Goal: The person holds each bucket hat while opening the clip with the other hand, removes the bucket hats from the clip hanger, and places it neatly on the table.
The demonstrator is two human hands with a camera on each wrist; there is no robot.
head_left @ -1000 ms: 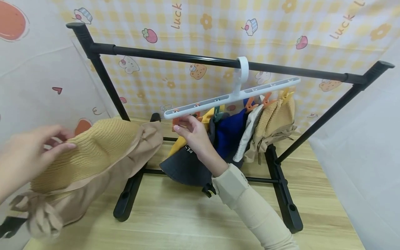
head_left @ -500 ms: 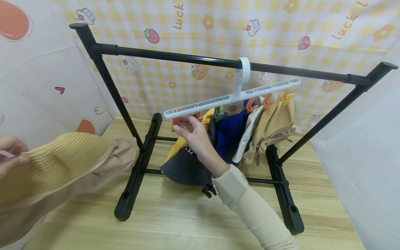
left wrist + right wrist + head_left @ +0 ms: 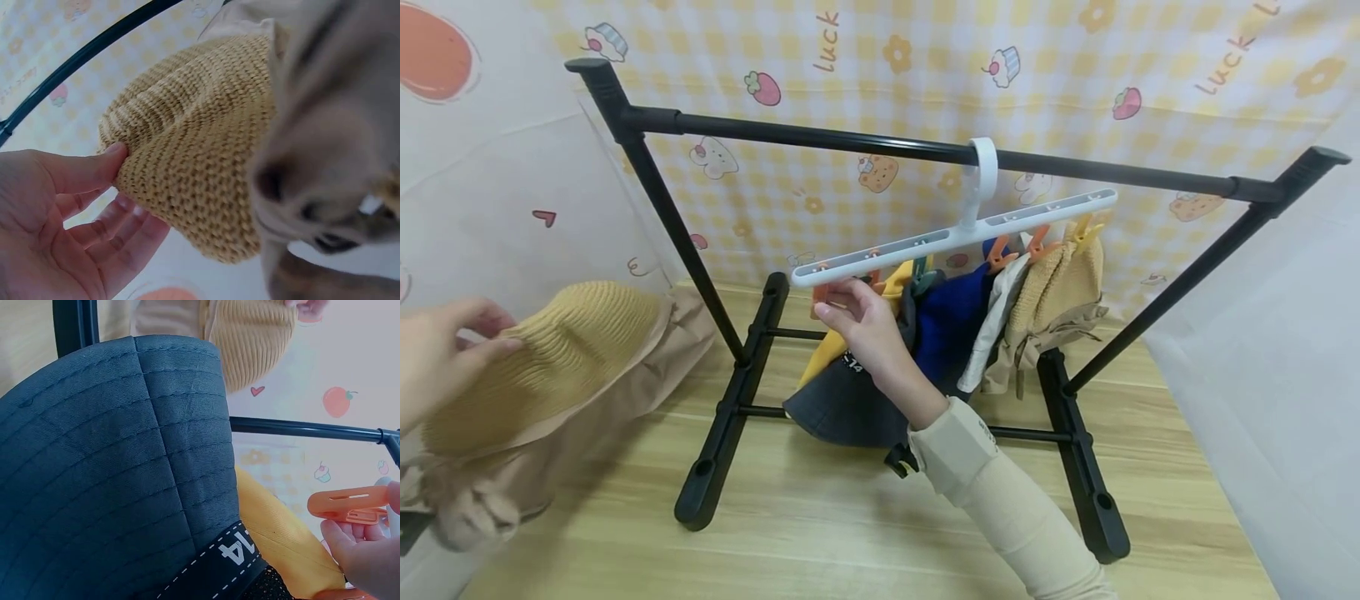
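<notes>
My left hand pinches the crown of a tan knitted sun hat left of the rack. Its beige fabric brim hangs down, with a bow at the near end; in the left wrist view thumb and fingers grip the knitted edge. My right hand holds an orange clothespin under the left end of a white clip hanger. No cloth shows in that clothespin. Beside the right hand hang a dark bucket hat and a yellow one.
A black rack's top bar bears the hanger. Further right hang a blue hat, a whitish one and another tan knitted hat, under orange and yellow clips. The rack's feet stand on a wood-grain surface.
The left hand carried the tan hat left toward the frame's edge, then brought it slightly back right and up. The right hand has stayed at the clothespin.
</notes>
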